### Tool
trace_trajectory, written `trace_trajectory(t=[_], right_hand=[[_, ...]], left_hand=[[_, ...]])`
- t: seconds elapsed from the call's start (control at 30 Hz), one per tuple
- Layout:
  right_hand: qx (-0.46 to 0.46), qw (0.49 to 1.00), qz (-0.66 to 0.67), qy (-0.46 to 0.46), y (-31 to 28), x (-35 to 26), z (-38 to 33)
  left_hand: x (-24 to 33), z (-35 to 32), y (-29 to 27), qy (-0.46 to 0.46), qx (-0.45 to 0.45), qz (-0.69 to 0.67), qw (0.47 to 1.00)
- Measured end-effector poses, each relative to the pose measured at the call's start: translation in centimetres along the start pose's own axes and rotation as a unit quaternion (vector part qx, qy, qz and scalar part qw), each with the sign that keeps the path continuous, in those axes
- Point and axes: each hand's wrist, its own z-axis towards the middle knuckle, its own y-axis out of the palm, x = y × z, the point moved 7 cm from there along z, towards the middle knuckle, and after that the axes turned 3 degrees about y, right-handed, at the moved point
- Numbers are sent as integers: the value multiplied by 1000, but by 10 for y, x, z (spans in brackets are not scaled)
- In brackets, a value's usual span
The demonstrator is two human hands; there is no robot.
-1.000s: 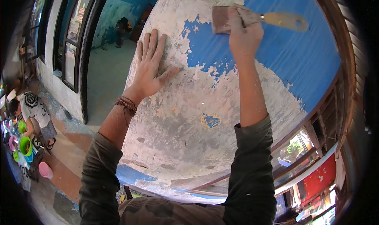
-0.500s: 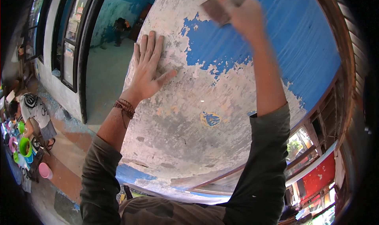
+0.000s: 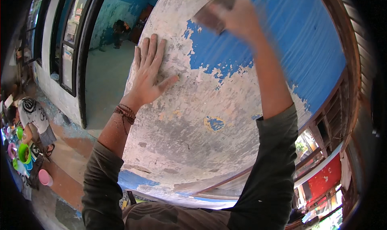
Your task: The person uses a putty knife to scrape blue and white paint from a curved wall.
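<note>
My left hand (image 3: 148, 74) lies flat, fingers spread, on the peeling wall (image 3: 193, 149); my right hand (image 3: 242, 20) grips the scraper (image 3: 213, 12) high against blue paint (image 3: 262, 52). Too steep a blade could gouge plaster.

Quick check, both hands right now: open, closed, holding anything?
Left hand: open, palm flat against the wall, holding nothing.
Right hand: closed on the scraper, blade at the blue paint; blurred.

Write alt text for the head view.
A right hand presses a flat scraper blade against a wall of peeling blue paint, blurred. The left hand lies flat on bare grey plaster.
</note>
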Motion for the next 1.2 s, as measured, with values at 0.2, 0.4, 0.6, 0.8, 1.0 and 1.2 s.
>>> trace_trajectory(t=[0.2,0.4,0.6,0.8,1.0,1.2], right_hand=[[25,999,38,-25,-1,-14,5],[5,999,15,-30,2,-12,18],[-75,997,-17,32,6,-44,2],[-32,997,-68,-3,12,-30,-9],[12,999,-44,10,5,-29,-16],[-89,991,-47,89,26,-27,-40]], left_hand=[[-4,-3,-1,-12,-11,2,1000],[-3,-3,-2,-6,-5,3,1000],[-8,-5,-1,-11,-5,1,1000],[-6,-6,-1,-13,1,0,1000],[-5,-6,-2,-17,3,-3,1000],[-6,-8,-1,-18,0,2,1000]])
